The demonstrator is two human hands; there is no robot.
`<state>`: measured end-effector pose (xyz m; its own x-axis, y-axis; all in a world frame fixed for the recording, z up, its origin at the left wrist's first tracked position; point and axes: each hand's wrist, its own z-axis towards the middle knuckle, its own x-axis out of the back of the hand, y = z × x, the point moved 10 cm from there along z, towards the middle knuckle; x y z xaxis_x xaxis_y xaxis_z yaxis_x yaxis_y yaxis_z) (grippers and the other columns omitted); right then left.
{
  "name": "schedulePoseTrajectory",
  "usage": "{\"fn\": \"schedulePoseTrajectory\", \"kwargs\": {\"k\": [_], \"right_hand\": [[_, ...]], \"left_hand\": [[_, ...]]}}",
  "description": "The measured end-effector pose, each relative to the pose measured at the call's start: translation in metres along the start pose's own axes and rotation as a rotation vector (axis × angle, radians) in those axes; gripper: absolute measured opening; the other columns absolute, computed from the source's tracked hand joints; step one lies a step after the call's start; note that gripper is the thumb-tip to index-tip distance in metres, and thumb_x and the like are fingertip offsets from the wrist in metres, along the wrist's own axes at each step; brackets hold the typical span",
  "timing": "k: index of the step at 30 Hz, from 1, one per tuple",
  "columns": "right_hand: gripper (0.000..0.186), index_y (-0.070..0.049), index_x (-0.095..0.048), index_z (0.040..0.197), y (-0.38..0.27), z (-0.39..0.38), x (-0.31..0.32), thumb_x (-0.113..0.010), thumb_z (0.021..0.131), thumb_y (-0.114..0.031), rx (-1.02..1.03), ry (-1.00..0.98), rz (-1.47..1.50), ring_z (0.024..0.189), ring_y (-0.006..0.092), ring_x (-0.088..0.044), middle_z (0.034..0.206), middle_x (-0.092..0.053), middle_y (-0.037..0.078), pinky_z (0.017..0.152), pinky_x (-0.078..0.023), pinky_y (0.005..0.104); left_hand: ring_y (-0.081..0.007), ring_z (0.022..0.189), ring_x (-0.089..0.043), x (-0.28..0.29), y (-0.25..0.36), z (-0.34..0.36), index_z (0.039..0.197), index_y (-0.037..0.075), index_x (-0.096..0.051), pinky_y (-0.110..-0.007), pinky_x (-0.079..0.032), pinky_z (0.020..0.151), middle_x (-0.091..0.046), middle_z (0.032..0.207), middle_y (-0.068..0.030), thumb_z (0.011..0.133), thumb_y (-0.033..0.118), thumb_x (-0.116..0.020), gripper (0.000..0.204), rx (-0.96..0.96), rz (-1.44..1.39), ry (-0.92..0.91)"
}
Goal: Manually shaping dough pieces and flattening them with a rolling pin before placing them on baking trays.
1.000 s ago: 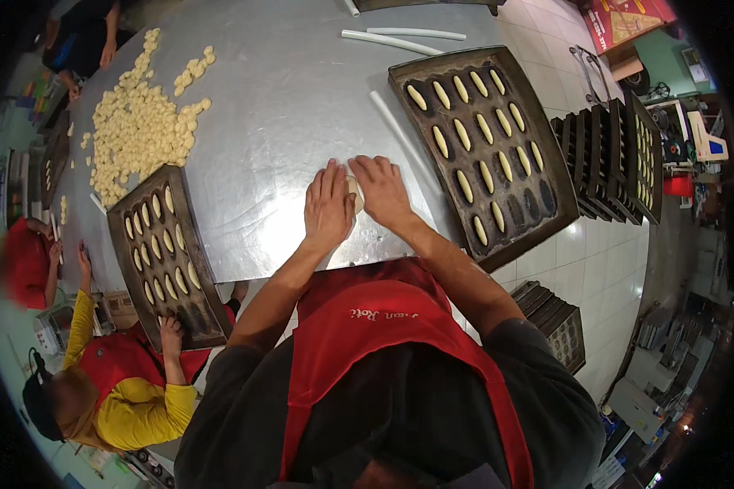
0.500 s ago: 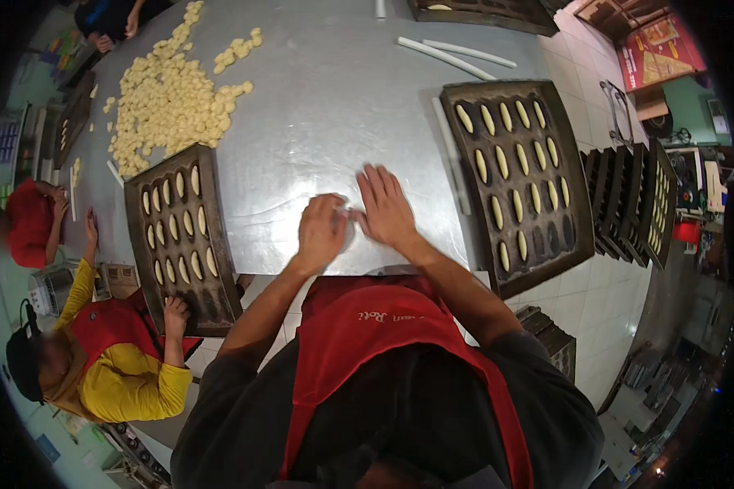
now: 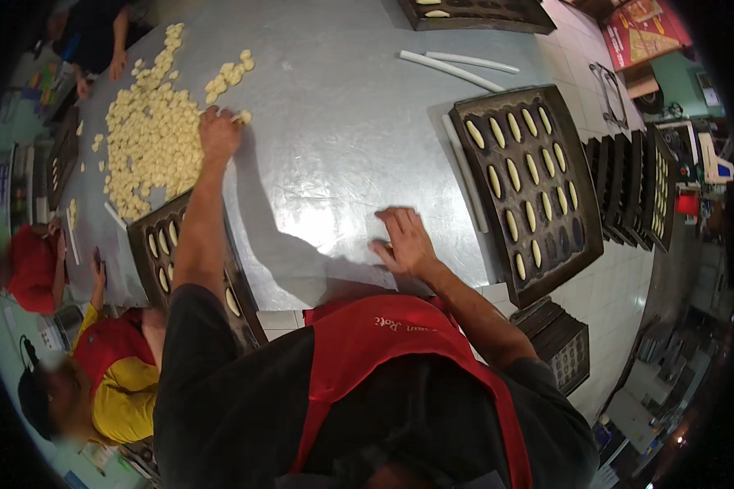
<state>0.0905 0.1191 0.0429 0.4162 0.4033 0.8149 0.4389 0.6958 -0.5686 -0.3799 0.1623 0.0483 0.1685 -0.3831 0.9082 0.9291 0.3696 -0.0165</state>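
My left hand [image 3: 219, 134] reaches far forward to the right edge of a heap of small pale dough pieces [image 3: 151, 138]. Its fingers curl down, closed over dough there, and one dough piece [image 3: 244, 118] shows beside the thumb. The fingertips are partly hidden. Near the table's front edge, my right hand [image 3: 409, 243] rests over the metal table [image 3: 326, 163], fingers slightly bent, thumb apart, holding nothing. To its right is a dark baking tray [image 3: 538, 273] with rows of slim shaped dough pieces [image 3: 532, 169] and a few bare hollows.
Another moulded tray [image 3: 245, 314] lies left, partly under my left arm. White rods [image 3: 453, 71] lie at the back right, and one [image 3: 465, 175] beside the right tray. Stacked trays [image 3: 628, 187] stand beyond. Co-workers, one in a yellow sleeve [image 3: 126, 399], are along the left.
My left hand has left the spot beside my right hand and gone forward and left to the dough heap. My right hand has shifted slightly right and nearer. The view has shifted a little.
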Motion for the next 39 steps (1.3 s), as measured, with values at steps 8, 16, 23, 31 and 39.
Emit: {"fn": "schedulePoseTrajectory", "kwargs": {"k": [8,16,23,31,39], "right_hand": [[0.024,-0.009,-0.077,0.112,0.051,-0.076,0.067,-0.084,0.088,-0.011,-0.177,0.29,0.082,0.102,0.0343,-0.07,0.108,-0.074,0.011,0.087,-0.058,0.0442],[0.046,-0.004,-0.064,0.139,0.169,-0.248,0.269,-0.079,0.095,-0.005,-0.614,1.206,0.376,0.093,0.0231,-0.071,0.107,-0.072,0.012,0.085,-0.059,0.0346],[0.042,-0.004,-0.068,0.13,0.209,-0.235,0.253,-0.073,0.088,-0.004,-0.608,0.533,-0.442,0.113,0.0437,-0.067,0.117,-0.069,0.021,0.1,-0.055,0.0515],[0.061,0.005,-0.049,0.152,0.144,-0.013,0.078,-0.071,0.098,-0.012,-0.319,0.36,-0.383,0.13,0.0476,-0.058,0.141,-0.06,0.029,0.114,-0.047,0.0498],[0.039,-0.002,-0.069,0.133,0.083,-0.065,0.057,-0.072,0.096,-0.011,0.066,0.165,-0.079,0.116,0.038,-0.064,0.121,-0.071,0.015,0.104,-0.051,0.048]], "left_hand": [[-0.0237,0.081,-0.071,0.009,0.166,-0.1,0.112,0.004,-0.067,-0.038,-0.057,0.076,-0.071,0.089,-0.0094,0.096,0.01,-0.079,0.021,0.168,-0.848,-0.314],[-0.012,0.099,-0.066,0.017,0.227,-0.207,0.118,0.002,-0.069,-0.027,-0.053,0.094,-0.071,0.11,-0.002,0.107,0.013,-0.073,0.016,0.537,-1.356,-0.451],[-0.0138,0.106,-0.07,0.02,0.261,-0.227,0.132,0.001,-0.069,-0.029,-0.055,0.096,-0.073,0.115,-0.0044,0.105,0.008,-0.073,0.029,0.737,-1.381,-0.445],[-0.0287,0.103,-0.069,0.104,0.409,-0.187,0.13,0.008,-0.074,-0.042,-0.056,0.093,-0.074,0.125,-0.0104,0.096,0.012,-0.076,0.035,-0.279,-0.618,-0.209],[-0.0463,0.159,-0.035,0.113,0.38,-0.209,0.165,0.008,-0.049,-0.057,-0.029,0.129,-0.04,0.173,-0.0236,0.11,0.032,-0.057,0.061,-0.232,-0.44,-0.325]]}}
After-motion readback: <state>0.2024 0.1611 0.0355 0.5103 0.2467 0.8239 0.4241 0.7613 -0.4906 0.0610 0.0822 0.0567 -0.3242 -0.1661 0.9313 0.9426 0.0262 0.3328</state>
